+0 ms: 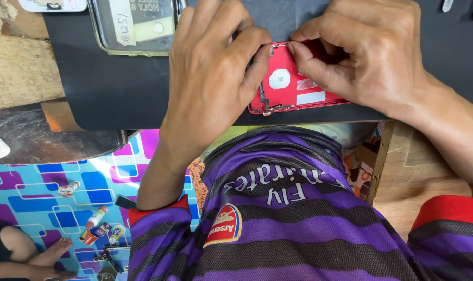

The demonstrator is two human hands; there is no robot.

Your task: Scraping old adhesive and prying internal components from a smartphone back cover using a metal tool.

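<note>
both hands (215,78) (361,57), fingertips pinched in a tight grip on the red phone housing (299,88), over the black mat (116,88)

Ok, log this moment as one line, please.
left hand: fingertips on red phone shell | right hand: pinching shell's top edge | shell: flat on black mat | clear case: mat's far-left

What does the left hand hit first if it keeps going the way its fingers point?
The left hand points toward the table's far edge; first in line looks like the clear case lying on the black mat, though depth is unclear.
</note>
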